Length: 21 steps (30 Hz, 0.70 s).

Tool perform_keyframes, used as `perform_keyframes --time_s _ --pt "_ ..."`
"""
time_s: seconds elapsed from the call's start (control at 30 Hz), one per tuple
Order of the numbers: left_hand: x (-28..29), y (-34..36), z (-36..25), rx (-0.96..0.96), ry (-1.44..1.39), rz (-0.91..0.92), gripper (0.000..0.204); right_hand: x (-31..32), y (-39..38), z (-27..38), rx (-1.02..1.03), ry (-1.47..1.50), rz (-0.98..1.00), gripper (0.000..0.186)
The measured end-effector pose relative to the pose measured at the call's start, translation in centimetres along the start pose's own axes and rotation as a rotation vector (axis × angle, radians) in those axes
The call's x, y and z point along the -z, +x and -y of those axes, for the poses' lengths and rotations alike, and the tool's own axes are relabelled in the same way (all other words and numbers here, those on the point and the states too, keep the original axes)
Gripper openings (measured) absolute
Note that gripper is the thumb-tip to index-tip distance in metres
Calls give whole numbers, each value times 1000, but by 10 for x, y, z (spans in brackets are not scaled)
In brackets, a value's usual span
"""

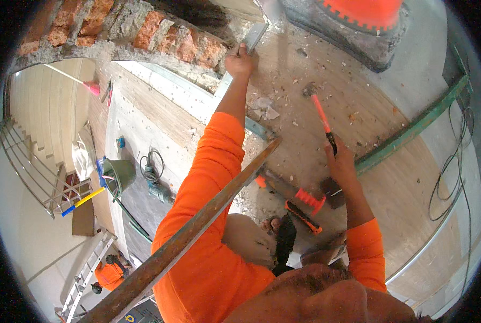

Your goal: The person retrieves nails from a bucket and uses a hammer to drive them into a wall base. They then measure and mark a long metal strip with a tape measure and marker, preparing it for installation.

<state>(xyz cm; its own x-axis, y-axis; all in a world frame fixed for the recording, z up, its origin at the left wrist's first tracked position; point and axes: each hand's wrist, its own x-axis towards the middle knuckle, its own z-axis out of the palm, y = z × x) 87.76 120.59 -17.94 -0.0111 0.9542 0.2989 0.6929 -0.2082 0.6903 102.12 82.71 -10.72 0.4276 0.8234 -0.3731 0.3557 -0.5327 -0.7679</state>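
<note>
My left hand [240, 63] reaches up beside the broken brick edge [159, 37], its fingers closed on a flat grey metal piece [256, 37]. Lower right, my right hand [340, 161] is wrapped round the black grip of a hammer with an orange shaft [321, 110]; its head points up toward the left over the dusty boards. Under my right arm lie a tool with an orange guard [310, 200] and an orange-and-black handled tool [302, 218]. A long rusty metal bar [208, 215] crosses in front of my left arm, and small rubble [264, 110] lies between my hands.
Green metal rail [402, 129] and loose cables [450, 188] at right, orange object on a dark base [361, 11] above. At left: power drill [157, 188], bucket [119, 175], broom [89, 86], curved railing [19, 161]. A co-worker in orange [111, 274] is beside a ladder [84, 274].
</note>
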Motion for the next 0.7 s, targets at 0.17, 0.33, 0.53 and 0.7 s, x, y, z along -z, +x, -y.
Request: perform_keyframes --time_s 0.17,0.33,0.53,0.7 --pt "-4 5 31 -170 -26 -89 29 1 64 69 215 -77 -39 46" --pt "3 0 6 -129 -87 6 25 -19 160 124 375 -210 -123 47" --pt "4 -2 10 -54 -173 55 30 -46 206 117 334 -354 -107 49" --pt "7 -5 6 -29 -65 56 34 -49 209 111 353 -320 -95 50"
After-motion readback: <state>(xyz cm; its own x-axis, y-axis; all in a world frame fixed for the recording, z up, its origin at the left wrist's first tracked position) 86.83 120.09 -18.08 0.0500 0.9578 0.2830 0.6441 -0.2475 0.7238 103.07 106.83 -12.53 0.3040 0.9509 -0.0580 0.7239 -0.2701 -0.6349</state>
